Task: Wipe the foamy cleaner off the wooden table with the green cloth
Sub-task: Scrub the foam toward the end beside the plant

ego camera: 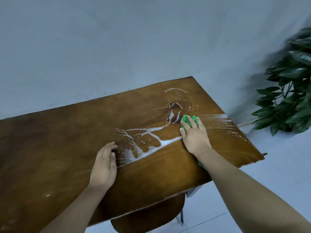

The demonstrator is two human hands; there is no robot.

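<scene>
Counter: a brown wooden counter (50, 140) fills the middle and lower left of the frame, seen from above.
Foam: white foamy cleaner (148, 142) streaks across the centre in branching lines, with thinner smears toward the counter's right edge.
Green cloth: a bunched green cloth (189, 121) lies on the counter right of centre, touching the foam.
Right hand: the right hand (193, 135) lies on top of the cloth, fingers spread and fairly straight, pressing it down.
Left hand: the left hand (105, 163) rests on the counter at lower centre, fingers relaxed, holding nothing, beside the foam.
Surroundings: a leafy plant (289, 91) stands at the right edge; a brown seat (151, 217) shows beneath the counter.
</scene>
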